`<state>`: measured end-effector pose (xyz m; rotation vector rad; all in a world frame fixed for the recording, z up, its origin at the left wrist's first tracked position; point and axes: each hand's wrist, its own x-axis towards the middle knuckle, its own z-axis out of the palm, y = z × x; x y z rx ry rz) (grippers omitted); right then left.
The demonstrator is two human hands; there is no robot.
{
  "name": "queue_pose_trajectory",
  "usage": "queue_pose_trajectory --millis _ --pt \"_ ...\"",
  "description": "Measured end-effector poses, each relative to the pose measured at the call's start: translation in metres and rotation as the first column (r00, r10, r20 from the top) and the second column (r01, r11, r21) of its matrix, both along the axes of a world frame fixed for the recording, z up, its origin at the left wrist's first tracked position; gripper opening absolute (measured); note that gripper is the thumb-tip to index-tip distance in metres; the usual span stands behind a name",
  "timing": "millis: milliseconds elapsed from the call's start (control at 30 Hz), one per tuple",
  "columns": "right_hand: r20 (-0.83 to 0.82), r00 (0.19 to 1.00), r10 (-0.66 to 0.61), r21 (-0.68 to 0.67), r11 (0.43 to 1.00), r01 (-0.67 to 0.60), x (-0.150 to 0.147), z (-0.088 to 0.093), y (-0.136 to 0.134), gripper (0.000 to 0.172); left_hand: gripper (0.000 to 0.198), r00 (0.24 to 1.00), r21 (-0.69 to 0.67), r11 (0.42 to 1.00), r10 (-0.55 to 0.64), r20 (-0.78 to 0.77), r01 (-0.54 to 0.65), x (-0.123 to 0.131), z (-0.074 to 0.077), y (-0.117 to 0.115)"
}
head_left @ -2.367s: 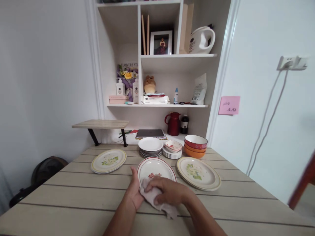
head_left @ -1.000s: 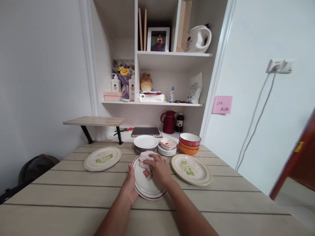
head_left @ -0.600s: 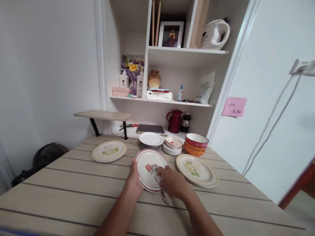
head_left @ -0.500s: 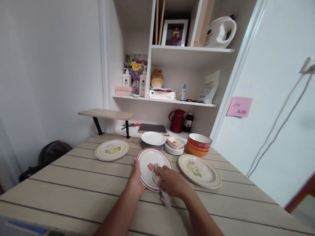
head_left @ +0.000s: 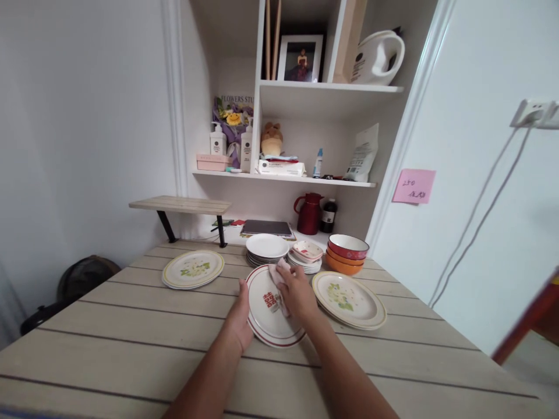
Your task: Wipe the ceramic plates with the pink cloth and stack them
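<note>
A white plate with a red rim and a red symbol [head_left: 267, 320] lies on the wooden table [head_left: 131, 343] in front of me. My left hand [head_left: 239, 317] grips its left edge, thumb on the rim. My right hand [head_left: 297, 293] presses a pale pink cloth [head_left: 276, 272] onto the far right part of the plate, fingers closed over the cloth.
Floral plates lie at the left [head_left: 193, 269] and right [head_left: 349, 299]. Behind stand a stack of white plates [head_left: 266, 249], small dishes [head_left: 307, 256] and stacked red and orange bowls [head_left: 347, 254]. A red jug [head_left: 308, 214] and shelves are at the back.
My right hand has moved the cloth from the near right side of the plate up to its far edge. The left hand stays on the plate's left rim.
</note>
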<state>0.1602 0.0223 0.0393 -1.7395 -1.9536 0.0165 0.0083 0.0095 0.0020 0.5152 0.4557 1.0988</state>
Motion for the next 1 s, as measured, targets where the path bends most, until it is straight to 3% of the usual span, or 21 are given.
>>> queue_pose_trajectory --millis 133,233,300,400,500,567,700,833,900,1000 --pt "0.082 0.991 -0.107 -0.166 0.979 0.119 0.022 0.003 -0.014 0.045 0.083 0.999 -0.041 0.999 0.005 0.04 -0.004 -0.002 -0.004 0.001" --pt "0.111 0.992 -0.06 -0.312 0.946 0.092 0.035 0.006 -0.027 0.046 0.08 0.995 -0.053 0.997 0.056 0.08 -0.052 -0.001 -0.005 0.001" --pt "0.097 0.994 0.052 -0.377 0.926 -0.011 0.034 0.008 -0.035 0.045 0.079 0.993 -0.047 0.998 0.043 0.111 -0.038 -0.001 -0.004 0.0" --pt "-0.012 0.95 0.311 -0.397 0.871 -0.29 0.016 0.009 -0.044 0.045 0.078 0.993 -0.022 0.999 -0.02 0.116 0.023 -0.003 0.001 -0.004" --pt "-0.158 0.846 0.509 -0.284 0.797 -0.532 -0.008 0.004 -0.048 0.041 0.08 0.996 -0.025 0.999 -0.045 0.078 0.047 -0.007 0.005 -0.006" --pt "-0.193 0.824 0.532 -0.191 0.804 -0.564 -0.021 -0.002 -0.044 0.039 0.081 0.997 -0.039 0.998 -0.048 0.061 0.05 -0.009 0.005 -0.006" --pt "-0.178 0.892 0.416 -0.068 0.899 -0.433 -0.033 -0.006 -0.027 0.04 0.075 0.999 -0.038 0.998 -0.042 0.029 0.044 -0.009 0.002 -0.001" --pt "-0.096 0.98 0.176 -0.013 0.984 -0.178 -0.023 0.0 -0.011 0.041 0.075 0.996 0.006 0.996 -0.084 0.029 0.084 -0.006 0.0 0.002" --pt "-0.063 0.998 0.013 -0.004 1.0 -0.013 -0.012 0.003 -0.006 0.043 0.081 0.996 0.005 0.996 -0.093 0.012 0.093 -0.004 0.0 0.002" --pt "-0.041 0.98 -0.196 -0.014 0.981 0.196 0.002 0.003 -0.003 0.042 0.087 0.997 -0.027 0.997 -0.068 -0.041 0.067 -0.002 0.0 0.001"
